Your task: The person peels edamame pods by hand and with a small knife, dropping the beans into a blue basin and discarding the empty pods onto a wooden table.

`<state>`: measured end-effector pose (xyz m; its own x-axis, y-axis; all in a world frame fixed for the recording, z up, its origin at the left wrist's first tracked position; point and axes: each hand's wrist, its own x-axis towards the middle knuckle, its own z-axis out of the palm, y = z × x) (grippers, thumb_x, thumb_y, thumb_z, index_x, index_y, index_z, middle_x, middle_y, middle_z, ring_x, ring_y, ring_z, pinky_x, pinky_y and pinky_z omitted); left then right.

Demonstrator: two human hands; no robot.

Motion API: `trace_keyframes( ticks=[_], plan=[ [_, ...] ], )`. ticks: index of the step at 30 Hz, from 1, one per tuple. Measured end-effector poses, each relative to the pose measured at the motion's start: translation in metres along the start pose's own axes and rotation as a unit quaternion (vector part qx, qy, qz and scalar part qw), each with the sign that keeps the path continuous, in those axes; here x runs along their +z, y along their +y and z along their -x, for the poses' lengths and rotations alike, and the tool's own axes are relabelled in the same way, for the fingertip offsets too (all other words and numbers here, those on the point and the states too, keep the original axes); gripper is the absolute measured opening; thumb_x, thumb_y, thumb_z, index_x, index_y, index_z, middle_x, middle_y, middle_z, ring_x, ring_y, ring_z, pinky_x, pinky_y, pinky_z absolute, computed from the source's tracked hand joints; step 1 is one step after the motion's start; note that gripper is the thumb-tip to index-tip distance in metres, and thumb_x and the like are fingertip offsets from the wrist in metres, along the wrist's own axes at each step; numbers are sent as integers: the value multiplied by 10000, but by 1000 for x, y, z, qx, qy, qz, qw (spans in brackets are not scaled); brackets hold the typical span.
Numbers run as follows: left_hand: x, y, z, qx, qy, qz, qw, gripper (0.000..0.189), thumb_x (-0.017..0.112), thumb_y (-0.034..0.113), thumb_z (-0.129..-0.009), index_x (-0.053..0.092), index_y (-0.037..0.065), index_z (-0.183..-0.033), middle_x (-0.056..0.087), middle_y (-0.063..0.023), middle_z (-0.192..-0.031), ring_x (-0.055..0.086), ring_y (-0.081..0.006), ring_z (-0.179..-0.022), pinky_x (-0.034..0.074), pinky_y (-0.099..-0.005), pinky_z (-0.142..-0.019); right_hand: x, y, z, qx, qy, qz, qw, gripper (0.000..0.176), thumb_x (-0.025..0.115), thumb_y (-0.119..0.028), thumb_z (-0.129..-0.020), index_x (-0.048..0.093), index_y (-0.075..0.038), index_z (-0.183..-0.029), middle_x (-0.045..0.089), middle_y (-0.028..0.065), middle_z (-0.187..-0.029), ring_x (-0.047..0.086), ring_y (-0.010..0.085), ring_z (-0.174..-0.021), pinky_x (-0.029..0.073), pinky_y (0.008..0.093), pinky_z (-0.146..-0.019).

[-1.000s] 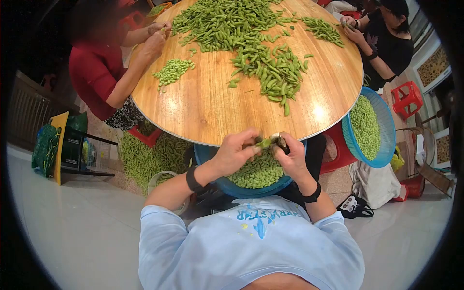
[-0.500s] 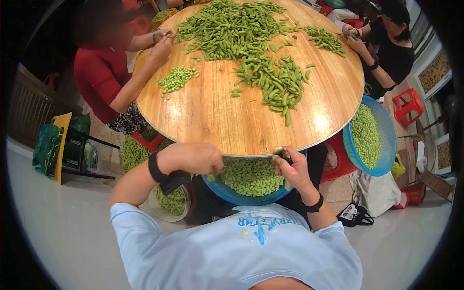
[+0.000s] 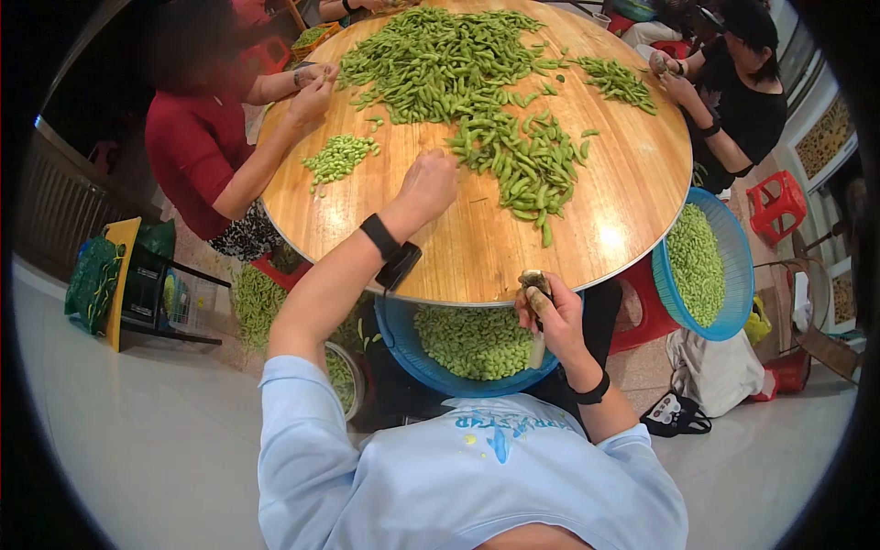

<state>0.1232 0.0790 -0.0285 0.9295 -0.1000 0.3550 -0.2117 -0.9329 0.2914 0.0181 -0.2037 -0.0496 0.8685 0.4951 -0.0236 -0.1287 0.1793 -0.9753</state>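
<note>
My left hand (image 3: 429,188) reaches over the round wooden table (image 3: 403,266), fingers curled together at the near left edge of the pile of green bean pods (image 3: 440,64). Its fingertips face away, so what they hold is hidden. At the table's near edge, my right hand (image 3: 555,316) is closed, its thumb and fingertips darkly stained or covered. A pale narrow object (image 3: 537,351) sticks out below its fingers; I cannot tell its kind. Below that hand and partly under the tabletop sits a blue basket (image 3: 403,353) of shelled green beans (image 3: 472,341).
A person in red (image 3: 197,137) works at the left beside a small heap of shelled beans (image 3: 339,159). Another person in black (image 3: 742,101) sits at the right. A second blue basket (image 3: 736,275) of beans, red stools (image 3: 777,206) and a bucket (image 3: 353,376) stand around the table.
My left hand has moved from the table's near edge forward to the pod pile. My right hand stays near the edge, with the pale narrow object still below its fingers.
</note>
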Motion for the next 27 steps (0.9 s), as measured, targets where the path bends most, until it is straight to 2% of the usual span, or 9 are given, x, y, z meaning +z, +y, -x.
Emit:
trace_keyframes(
  ticks=[2, 5, 10, 14, 16, 17, 19, 20, 27],
  plan=[
    [8, -5, -4, -23, -16, -60, 998, 147, 576, 59, -777, 631, -34, -876, 588, -233, -870, 570, -403, -869, 475, -454, -764, -2, 2, 0, -12, 2, -5, 1000, 234, 499, -135, -958, 532, 5, -1143, 616, 43, -807, 536, 59, -573, 388, 178, -465],
    [8, 0, 0, -70, -52, 5, 996, 161, 583, 47, -751, 630, -29, -886, 584, -221, -847, 565, -408, -847, 470, -454, -773, 1, 4, -2, -24, 1, -34, 999, 278, 458, -150, -976, 516, 12, -1194, 604, 47, -824, 522, 63, -561, 387, 184, -458],
    [-4, 33, 21, 108, 88, 118, 983, 203, 588, 12, -735, 591, -27, -935, 586, -167, -835, 558, -352, -824, 472, -407, -762, 8, -2, -12, -18, 6, -72, 997, 325, 415, -150, -989, 484, 5, -1266, 564, 52, -831, 508, 75, -562, 388, 192, -454],
    [-9, 60, 33, 97, 73, 235, 964, 163, 601, 16, -778, 584, -16, -938, 600, -109, -809, 578, -270, -771, 476, -344, -698, 16, -3, -22, -32, 26, -75, 996, 357, 410, -143, -992, 443, -10, -1322, 538, 38, -818, 495, 70, -579, 393, 195, -456],
    [-8, 73, 42, -47, 6, 400, 915, 112, 624, 36, -827, 599, -5, -928, 610, -41, -778, 582, -161, -716, 470, -273, -638, 18, -2, -27, -37, 47, -84, 995, 405, 417, -138, -995, 392, -25, -1383, 530, 19, -801, 480, 52, -579, 391, 191, -455],
    [-9, 78, 47, -48, 5, 401, 915, 112, 624, 36, -827, 599, -5, -928, 610, -41, -778, 582, -161, -716, 470, -273, -638, 19, -1, -29, -36, 48, -83, 995, 405, 417, -138, -995, 392, -25, -1383, 530, 19, -801, 480, 52, -579, 391, 191, -455],
    [-11, 87, 55, -127, -72, 592, 793, 98, 638, 55, -851, 611, 2, -930, 617, -9, -778, 559, -71, -673, 463, -227, -597, 19, 0, -30, -43, 35, -93, 994, 440, 415, -139, -997, 352, -30, -1418, 535, 20, -811, 470, 51, -562, 387, 188, -455],
    [-12, 89, 59, -142, -97, 610, 773, 122, 643, 48, -848, 621, 7, -961, 625, -12, -800, 550, -47, -648, 451, -196, -572, 19, 1, -29, -40, 36, -93, 994, 440, 415, -139, -997, 352, -30, -1418, 535, 20, -811, 470, 51, -562, 387, 188, -455],
    [-8, 96, 68, -166, -99, 604, 773, 132, 640, 35, -845, 632, 5, -974, 637, -3, -814, 535, -38, -604, 432, -189, -523, 18, 3, -30, -37, -14, -74, 996, 455, 424, -129, -995, 337, -35, -1432, 541, 11, -786, 445, 44, -525, 375, 180, -451]
  ],
)
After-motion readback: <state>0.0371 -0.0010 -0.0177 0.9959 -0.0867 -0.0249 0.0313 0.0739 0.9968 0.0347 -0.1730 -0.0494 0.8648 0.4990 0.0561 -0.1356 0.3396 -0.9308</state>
